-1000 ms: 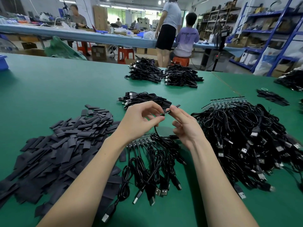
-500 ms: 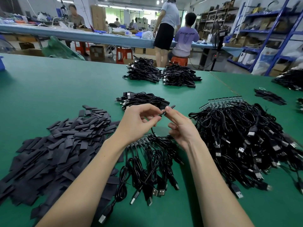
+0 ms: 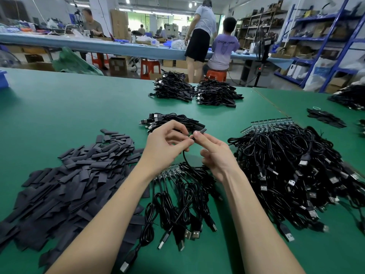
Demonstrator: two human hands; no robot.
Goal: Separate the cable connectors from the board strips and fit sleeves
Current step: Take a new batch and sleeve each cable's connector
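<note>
1. A short black sleeve (image 3: 200,131) is pinched at the fingertips of the right hand (image 3: 216,155), while the end of one black cable (image 3: 184,155) is pinched between thumb and forefinger of the left hand (image 3: 165,147). Both are held just above the green table (image 3: 69,107). Whether a connector is already inside the sleeve cannot be told, since it is hidden by the fingers.
2. The step in hand is judged to be the fitting of the sleeve over the cable end.
3. The cable end should be gripped close to its tip, so that it stays stiff and is not bent as the sleeve is pushed on.
4. The sleeve is probably flat, so its mouth should be squeezed open at the edges before it is slid on.
5. The cable runs down to the bundle (image 3: 177,204) lying below the hands beside a board strip (image 3: 167,173); slack should be kept so the bundle is not dragged.
6. Spare sleeves are heaped in a pile (image 3: 69,178) to the left, within reach.
</note>
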